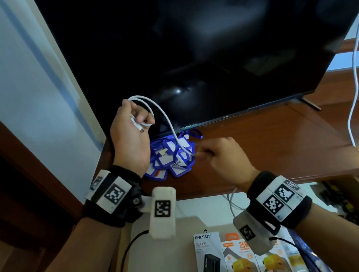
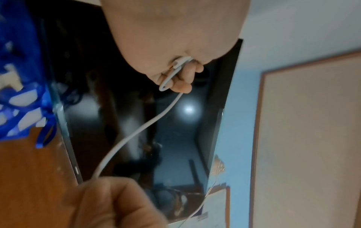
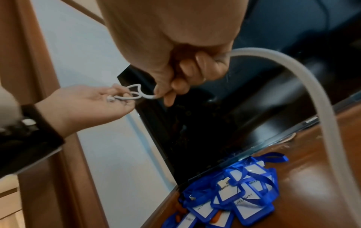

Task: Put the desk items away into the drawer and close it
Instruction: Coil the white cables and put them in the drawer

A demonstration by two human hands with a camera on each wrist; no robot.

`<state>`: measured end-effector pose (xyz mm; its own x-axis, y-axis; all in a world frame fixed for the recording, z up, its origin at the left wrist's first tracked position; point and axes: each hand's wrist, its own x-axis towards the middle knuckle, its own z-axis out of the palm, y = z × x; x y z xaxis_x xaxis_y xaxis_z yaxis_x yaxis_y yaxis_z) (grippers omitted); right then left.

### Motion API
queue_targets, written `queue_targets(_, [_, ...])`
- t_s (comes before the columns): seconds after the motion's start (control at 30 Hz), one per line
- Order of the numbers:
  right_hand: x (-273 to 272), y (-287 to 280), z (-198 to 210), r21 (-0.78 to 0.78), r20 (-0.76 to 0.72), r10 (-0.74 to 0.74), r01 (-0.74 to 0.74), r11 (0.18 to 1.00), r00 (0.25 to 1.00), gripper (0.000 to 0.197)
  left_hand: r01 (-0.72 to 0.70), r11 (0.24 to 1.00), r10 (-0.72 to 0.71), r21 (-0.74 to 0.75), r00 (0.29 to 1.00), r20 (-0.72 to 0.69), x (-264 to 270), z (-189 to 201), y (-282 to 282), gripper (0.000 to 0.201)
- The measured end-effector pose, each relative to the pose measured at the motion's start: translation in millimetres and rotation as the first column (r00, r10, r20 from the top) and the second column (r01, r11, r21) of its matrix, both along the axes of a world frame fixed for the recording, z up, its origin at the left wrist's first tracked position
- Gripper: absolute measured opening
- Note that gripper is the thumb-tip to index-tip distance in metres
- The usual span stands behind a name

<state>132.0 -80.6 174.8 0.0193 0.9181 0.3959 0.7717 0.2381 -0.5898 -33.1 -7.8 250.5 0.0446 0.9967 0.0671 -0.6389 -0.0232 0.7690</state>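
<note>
Thin white charging cable (image 1: 162, 112) was mid-coil above the brown wooden tabletop (image 1: 269, 142). Left hand (image 1: 129, 132) gripped the finished loops, right hand (image 1: 220, 155) pinched the free run lower down. Pile of blue plastic ID badge holders (image 1: 171, 158) sat beneath; open drawer (image 1: 358, 199) below. My call: keep loops even and tension light, then drop the coil in.

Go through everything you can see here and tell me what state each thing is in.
White cable: partly coiled, stretched between both hands.
Left hand: raised, gripping the coils.
Right hand: pinching the loose end.
Blue tags: piled on the desk.
Drawer: open.
Charger boxes: lying in the drawer.
TV: off.
</note>
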Motion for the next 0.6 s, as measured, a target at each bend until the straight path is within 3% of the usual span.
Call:
queue_targets(0.1, [-3.9, -6.5, 4.2, 0.015, -0.033, 0.210, -0.210, 0.978, 0.977, 0.020, -0.013, 0.987, 0.063, 0.162, 0.950, -0.305, 6.9, -8.1, -3.0, 0.035])
queue_targets(0.17, [-4.5, -8.2, 7.7, 0.048, -0.070, 0.295, -0.293, 0.955, 0.953, 0.025, -0.012, 0.970, 0.118, 0.242, 0.895, -0.430, 10.2, -14.1, -4.9, 0.033])
queue_targets(0.4, [3.3, -7.8, 15.4, -0.084, -0.246, 0.331, -0.361, 0.929, 0.911, 0.030, 0.088, 0.932, 0.111, 0.352, 0.854, -0.508, 20.2, -20.5, -12.4, 0.027])
queue_targets(0.6, [4.0, -13.4, 34.9, -0.126, -0.304, 0.404, -0.457, 0.880, 0.863, 0.032, 0.268, 0.877, 0.121, 0.398, 0.680, -0.723, 23.7, -30.5, -12.8, 0.025])
